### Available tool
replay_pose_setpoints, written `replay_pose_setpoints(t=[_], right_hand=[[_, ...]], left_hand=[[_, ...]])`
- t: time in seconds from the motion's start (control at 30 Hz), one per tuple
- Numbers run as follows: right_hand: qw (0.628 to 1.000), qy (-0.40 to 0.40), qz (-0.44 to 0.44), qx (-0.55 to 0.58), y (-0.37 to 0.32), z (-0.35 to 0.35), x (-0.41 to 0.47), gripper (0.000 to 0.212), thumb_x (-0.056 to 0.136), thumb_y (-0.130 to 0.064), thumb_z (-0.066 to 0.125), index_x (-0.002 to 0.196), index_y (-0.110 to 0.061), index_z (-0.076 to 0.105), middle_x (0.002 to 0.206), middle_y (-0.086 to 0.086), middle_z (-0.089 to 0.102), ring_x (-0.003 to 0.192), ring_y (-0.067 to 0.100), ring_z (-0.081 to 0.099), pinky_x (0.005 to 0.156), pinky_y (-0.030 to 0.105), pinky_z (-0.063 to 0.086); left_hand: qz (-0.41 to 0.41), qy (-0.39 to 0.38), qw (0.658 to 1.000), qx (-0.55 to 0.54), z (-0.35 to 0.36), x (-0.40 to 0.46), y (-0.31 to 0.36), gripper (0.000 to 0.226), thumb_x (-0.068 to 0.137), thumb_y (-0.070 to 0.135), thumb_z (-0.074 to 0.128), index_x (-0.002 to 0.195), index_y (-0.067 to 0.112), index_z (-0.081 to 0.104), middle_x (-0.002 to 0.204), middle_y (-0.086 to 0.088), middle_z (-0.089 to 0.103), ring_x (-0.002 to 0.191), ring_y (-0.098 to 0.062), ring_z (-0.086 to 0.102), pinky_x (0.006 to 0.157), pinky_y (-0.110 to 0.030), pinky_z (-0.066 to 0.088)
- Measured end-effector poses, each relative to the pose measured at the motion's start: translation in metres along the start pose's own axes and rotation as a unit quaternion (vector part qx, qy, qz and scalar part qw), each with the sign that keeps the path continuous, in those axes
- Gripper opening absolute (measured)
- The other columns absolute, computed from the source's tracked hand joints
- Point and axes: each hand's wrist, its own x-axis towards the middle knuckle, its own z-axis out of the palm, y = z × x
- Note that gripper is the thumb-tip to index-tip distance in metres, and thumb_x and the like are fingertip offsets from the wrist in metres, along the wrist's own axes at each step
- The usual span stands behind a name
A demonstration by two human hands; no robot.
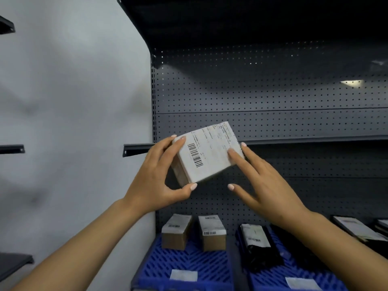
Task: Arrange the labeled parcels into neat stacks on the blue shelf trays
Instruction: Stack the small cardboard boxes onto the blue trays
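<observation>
The parcel [207, 153] is held up in the air above the left tray [184, 263], in front of the pegboard back of the shelf, tilted with its white label and barcode turned toward the camera. That tilt probably serves to read or check the label before it goes down, and it keeps the box clear of what already stands on the tray.

The left hand [156, 175] does the carrying: its fingers curl over the parcel's upper left corner and the thumb hooks under the lower edge, so the box is pinched across its short side. The right hand [266, 181] is spread with straight fingers; one fingertip lies on the label near the right edge, another reaches the far corner, and the thumb hangs free below the parcel. It steadies rather than grips. Both forearms reach up and inward from the bottom corners of the view toward the parcel.

On the left tray two boxes [194, 232] stand side by side at the back, labels on top, so the parcel likely belongs with them. On the right tray [294, 276], beside the left one, lies a black bag [257, 240], with flat packets [357, 227] farther right.
</observation>
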Motion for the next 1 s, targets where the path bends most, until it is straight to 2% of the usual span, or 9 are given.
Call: replay_pose_setpoints(t=[0.17,0.23,0.33,0.43,0.57,0.7,0.77,0.83,1.0], right_hand=[[0.997,-0.071,-0.009,0.023,-0.010,0.032,-0.046,0.070,0.090,-0.064,0.025,0.150,-0.038,0.000,0.160,0.000,-0.003,0.143,0.019,0.018,0.109,0.030,0.022],[0.995,-0.096,-0.008,0.035,-0.011,0.049,-0.060,0.071,0.093,-0.056,0.037,0.151,-0.033,0.006,0.159,0.001,-0.001,0.145,0.018,0.012,0.113,0.034,0.022],[0.990,-0.133,-0.009,0.051,-0.014,0.075,-0.078,0.069,0.094,-0.041,0.051,0.151,-0.027,0.015,0.159,0.001,0.004,0.146,0.019,0.008,0.116,0.039,0.021],[0.982,-0.170,-0.008,0.081,-0.019,0.103,-0.088,0.069,0.091,-0.051,0.038,0.151,-0.027,0.014,0.158,-0.002,0.003,0.146,0.018,0.007,0.116,0.041,0.020],[0.970,-0.220,0.004,0.099,-0.023,0.145,-0.091,0.076,0.083,-0.064,0.018,0.151,-0.031,0.006,0.158,-0.005,-0.005,0.146,0.016,-0.001,0.118,0.041,0.015],[0.959,-0.267,0.009,0.093,-0.023,0.186,-0.083,0.074,0.085,-0.064,0.020,0.150,-0.034,-0.002,0.158,-0.006,-0.007,0.145,0.013,-0.009,0.119,0.041,0.010],[0.958,-0.273,0.012,0.088,-0.021,0.203,-0.074,0.076,0.083,-0.066,0.016,0.150,-0.034,-0.001,0.159,-0.005,-0.005,0.146,0.014,-0.008,0.119,0.040,0.009],[0.956,-0.280,0.019,0.088,-0.018,0.221,-0.063,0.074,0.086,-0.062,0.023,0.151,-0.033,0.001,0.159,-0.004,-0.004,0.146,0.015,-0.007,0.119,0.037,0.005],[0.956,-0.285,0.031,0.067,-0.012,0.262,-0.034,0.074,0.087,-0.062,0.025,0.150,-0.033,0.000,0.160,-0.001,-0.004,0.146,0.015,-0.006,0.116,0.031,-0.002]], left_hand=[[-0.061,-0.044,0.997,-0.022,0.020,-0.059,0.007,0.090,0.070,0.059,0.062,0.145,0.034,0.018,0.148,0.001,0.026,0.137,-0.013,0.025,0.106,-0.034,0.030],[-0.093,-0.057,0.993,-0.034,0.030,-0.084,0.011,0.090,0.069,0.060,0.063,0.144,0.036,0.018,0.148,0.003,0.025,0.137,-0.013,0.025,0.106,-0.032,0.030],[-0.139,-0.070,0.987,-0.049,0.047,-0.119,0.015,0.091,0.068,0.062,0.063,0.144,0.038,0.018,0.147,0.005,0.025,0.136,-0.009,0.025,0.104,-0.021,0.026],[-0.185,-0.076,0.978,-0.058,0.064,-0.152,0.013,0.092,0.067,0.063,0.063,0.145,0.041,0.018,0.147,0.006,0.025,0.136,-0.008,0.024,0.102,-0.015,0.024],[-0.235,-0.074,0.966,-0.082,0.087,-0.183,-0.003,0.090,0.069,0.062,0.064,0.144,0.037,0.022,0.145,0.006,0.029,0.135,-0.009,0.029,0.104,-0.020,0.031],[-0.273,-0.070,0.955,-0.097,0.116,-0.203,-0.034,0.091,0.070,0.062,0.066,0.145,0.028,0.027,0.143,0.004,0.032,0.132,-0.011,0.033,0.104,-0.027,0.036],[-0.283,-0.072,0.952,-0.097,0.130,-0.205,-0.055,0.091,0.071,0.062,0.065,0.146,0.029,0.026,0.143,0.003,0.033,0.132,-0.012,0.033,0.103,-0.031,0.039],[-0.285,-0.078,0.950,-0.101,0.143,-0.203,-0.076,0.090,0.071,0.063,0.065,0.146,0.031,0.025,0.142,0.003,0.033,0.131,-0.013,0.034,0.103,-0.032,0.040],[-0.280,-0.071,0.949,-0.125,0.175,-0.192,-0.122,0.088,0.070,0.065,0.063,0.144,0.036,0.024,0.142,0.005,0.032,0.130,-0.011,0.033,0.098,-0.016,0.031]])
